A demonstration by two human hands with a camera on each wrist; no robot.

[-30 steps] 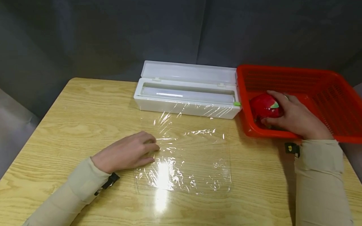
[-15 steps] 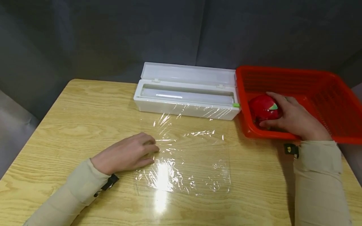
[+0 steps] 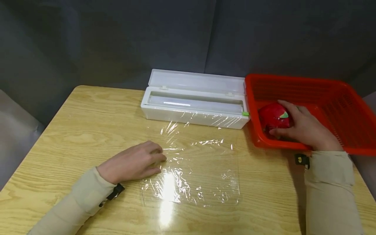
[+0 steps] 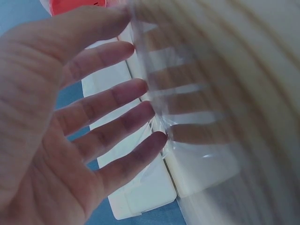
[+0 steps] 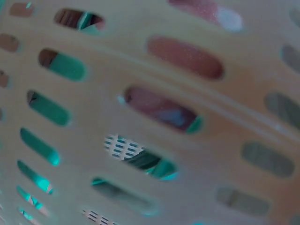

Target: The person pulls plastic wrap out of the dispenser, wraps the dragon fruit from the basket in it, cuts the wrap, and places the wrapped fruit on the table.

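In the head view a sheet of cling film (image 3: 202, 169) lies over the wooden table, drawn from a roll in a white dispenser box (image 3: 194, 114). My left hand (image 3: 135, 163) touches the film's left side with its fingertips. The left wrist view shows those fingers (image 4: 117, 101) spread and fairly straight. Inside the red basket (image 3: 259, 140), my right hand (image 3: 305, 127) grips a shiny red round thing (image 3: 273, 116) with a light green patch. Fingers and basket rim hide part of it. Only the slotted basket wall (image 5: 93, 112) fills most of the right wrist view.
The dispenser's lid (image 3: 196, 81) stands open at the back, and a green tab (image 3: 245, 113) sits at its right end. The basket adjoins the dispenser on the right. A dark curtain (image 3: 141, 39) hangs behind the wooden table (image 3: 88, 130).
The head view has tilted slightly, so the scene sits a little lower. Both hands keep nearly the same places, and the red round thing stays in the basket.
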